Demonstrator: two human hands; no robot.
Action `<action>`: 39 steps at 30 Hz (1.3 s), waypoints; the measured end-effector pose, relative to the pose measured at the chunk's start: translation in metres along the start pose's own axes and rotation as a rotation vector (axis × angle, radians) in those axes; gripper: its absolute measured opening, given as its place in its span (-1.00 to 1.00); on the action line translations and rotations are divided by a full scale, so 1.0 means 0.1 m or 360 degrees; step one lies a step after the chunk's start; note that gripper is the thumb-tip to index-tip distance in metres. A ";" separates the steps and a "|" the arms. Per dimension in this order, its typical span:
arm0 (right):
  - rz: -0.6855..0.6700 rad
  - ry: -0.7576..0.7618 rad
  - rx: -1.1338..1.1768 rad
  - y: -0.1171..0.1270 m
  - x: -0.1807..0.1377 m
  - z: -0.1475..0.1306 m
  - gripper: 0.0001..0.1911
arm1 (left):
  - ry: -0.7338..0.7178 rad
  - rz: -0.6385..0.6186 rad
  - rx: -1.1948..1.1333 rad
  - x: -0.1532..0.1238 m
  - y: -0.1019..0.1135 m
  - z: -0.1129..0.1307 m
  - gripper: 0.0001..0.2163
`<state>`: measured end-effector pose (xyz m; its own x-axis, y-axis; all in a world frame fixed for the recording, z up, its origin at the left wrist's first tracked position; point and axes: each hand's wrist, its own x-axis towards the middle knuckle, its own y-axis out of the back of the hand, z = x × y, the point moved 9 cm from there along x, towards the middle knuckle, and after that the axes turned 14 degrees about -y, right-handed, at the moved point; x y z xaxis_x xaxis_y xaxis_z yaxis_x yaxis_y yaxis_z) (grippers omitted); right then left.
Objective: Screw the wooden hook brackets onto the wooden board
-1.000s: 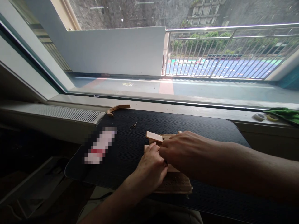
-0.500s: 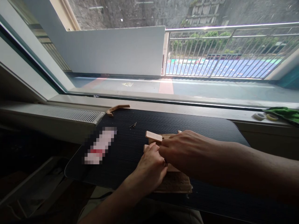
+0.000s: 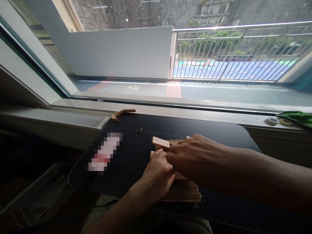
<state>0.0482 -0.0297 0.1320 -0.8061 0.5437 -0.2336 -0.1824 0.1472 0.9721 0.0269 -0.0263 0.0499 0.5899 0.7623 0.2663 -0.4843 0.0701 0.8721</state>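
Note:
My left hand (image 3: pixel 159 170) is closed over a light wooden piece (image 3: pixel 151 155), whose end shows beyond the fingertips. Right against it, my right hand (image 3: pixel 186 156) is closed with its knuckles up; what its fingers hold is hidden. Another flat, pale wooden piece (image 3: pixel 161 142) sticks out just past both hands. Under the hands lies a layered brown slab (image 3: pixel 185 191), perhaps cardboard, with a ragged edge. A small dark thing shows between the two hands, too small to make out.
The dark table (image 3: pixel 126 156) stands against a window sill. On it are several thin nails or screws (image 3: pixel 139 130), a bent wooden piece (image 3: pixel 123 113) and a blurred pale packet (image 3: pixel 106 152). Tape rolls (image 3: pixel 271 121) and a green cloth (image 3: pixel 297 118) lie on the sill.
Both hands keep almost the same place and grip. Only a very slight shift of the view shows.

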 end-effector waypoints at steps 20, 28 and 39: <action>-0.0251 -0.0155 -0.0044 -0.10 0.06 -0.03 -0.87 | -0.0006 0.0096 0.0008 -0.02 -0.04 -0.04 -0.73; -0.0107 -0.0254 -0.0052 -0.01 0.10 0.09 -0.91 | -0.0037 0.0033 -0.0067 0.03 0.04 0.06 -0.88; -0.0282 -0.0206 -0.0063 -0.07 0.12 0.03 -0.81 | -0.0011 0.0053 -0.0008 0.01 0.02 0.02 -0.82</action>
<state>0.0415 -0.0221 0.1220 -0.6810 0.6141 -0.3989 -0.3389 0.2186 0.9151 0.0277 -0.0265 0.0522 0.5778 0.7599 0.2979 -0.5067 0.0479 0.8608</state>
